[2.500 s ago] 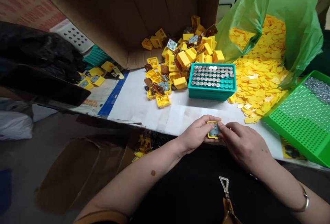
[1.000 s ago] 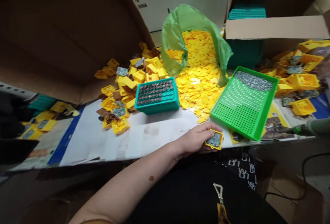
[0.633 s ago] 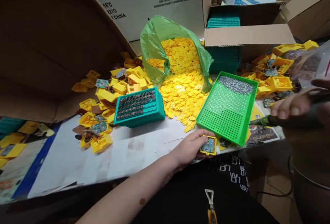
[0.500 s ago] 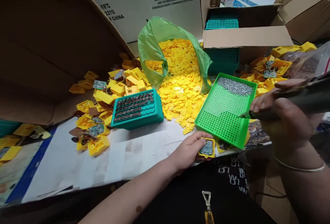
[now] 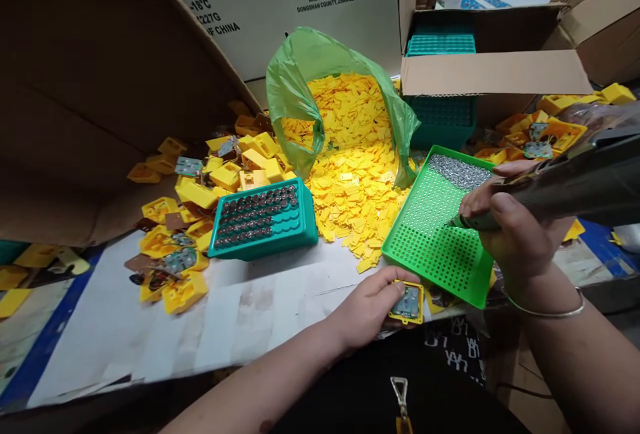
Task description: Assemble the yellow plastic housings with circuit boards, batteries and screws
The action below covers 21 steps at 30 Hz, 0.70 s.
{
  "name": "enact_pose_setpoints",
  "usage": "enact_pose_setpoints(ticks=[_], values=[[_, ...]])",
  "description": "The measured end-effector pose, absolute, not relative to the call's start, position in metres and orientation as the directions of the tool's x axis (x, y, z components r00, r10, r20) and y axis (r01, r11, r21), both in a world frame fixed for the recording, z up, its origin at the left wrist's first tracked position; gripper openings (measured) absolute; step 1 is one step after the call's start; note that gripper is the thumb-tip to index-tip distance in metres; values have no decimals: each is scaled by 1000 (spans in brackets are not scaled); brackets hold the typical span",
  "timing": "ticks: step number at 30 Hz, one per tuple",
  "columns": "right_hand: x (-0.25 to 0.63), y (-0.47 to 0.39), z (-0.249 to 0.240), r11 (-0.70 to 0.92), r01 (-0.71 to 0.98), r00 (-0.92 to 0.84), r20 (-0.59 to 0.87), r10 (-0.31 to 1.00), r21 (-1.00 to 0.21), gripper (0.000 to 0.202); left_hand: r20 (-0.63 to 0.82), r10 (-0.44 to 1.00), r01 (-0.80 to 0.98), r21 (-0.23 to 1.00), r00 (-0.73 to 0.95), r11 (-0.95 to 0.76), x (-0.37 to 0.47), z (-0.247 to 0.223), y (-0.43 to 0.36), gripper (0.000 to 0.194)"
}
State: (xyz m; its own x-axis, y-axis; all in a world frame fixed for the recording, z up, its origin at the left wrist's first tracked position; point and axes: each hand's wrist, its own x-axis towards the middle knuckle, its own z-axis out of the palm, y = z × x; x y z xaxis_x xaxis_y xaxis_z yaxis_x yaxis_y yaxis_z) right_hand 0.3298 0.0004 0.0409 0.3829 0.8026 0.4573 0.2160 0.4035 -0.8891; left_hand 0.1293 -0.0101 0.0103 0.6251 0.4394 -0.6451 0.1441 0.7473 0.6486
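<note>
My left hand (image 5: 373, 304) is closed on a small yellow plastic case (image 5: 407, 302) with a circuit board inside, at the table's front edge. In my right hand (image 5: 517, 221) is a dark electric screwdriver (image 5: 575, 184), its tip pointing left over the green perforated tray (image 5: 450, 257). Small silver screws (image 5: 460, 171) lie heaped at the tray's far end. The tip hangs over the middle of the tray; whether a screw is on it is too small to tell.
A teal rack (image 5: 265, 247) of small round metal parts stands left of centre. Yellow cases (image 5: 185, 291) with boards are piled behind and left of it. A green bag (image 5: 293, 81) spills yellow plastic pieces (image 5: 350, 181). Cardboard boxes (image 5: 495, 74) stand behind.
My right hand has moved left with the screwdriver, bringing its tip further over the tray. My left hand still holds the yellow case. The whole view has shifted slightly.
</note>
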Motion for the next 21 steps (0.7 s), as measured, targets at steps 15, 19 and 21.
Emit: enact_pose_setpoints(ticks=[15,19,21], values=[[335,-5,59,537,197,421,565,710,-820,21,-683,476,143,642,554,753,125,12,-11,31],[357,-20,76,524,272,445,588,675,-807,18,-726,493,108,606,479,788,128,12,-10,34],[369,-28,83,519,289,450,593,668,-804,17,-755,475,108,575,453,811,130,13,-8,38]])
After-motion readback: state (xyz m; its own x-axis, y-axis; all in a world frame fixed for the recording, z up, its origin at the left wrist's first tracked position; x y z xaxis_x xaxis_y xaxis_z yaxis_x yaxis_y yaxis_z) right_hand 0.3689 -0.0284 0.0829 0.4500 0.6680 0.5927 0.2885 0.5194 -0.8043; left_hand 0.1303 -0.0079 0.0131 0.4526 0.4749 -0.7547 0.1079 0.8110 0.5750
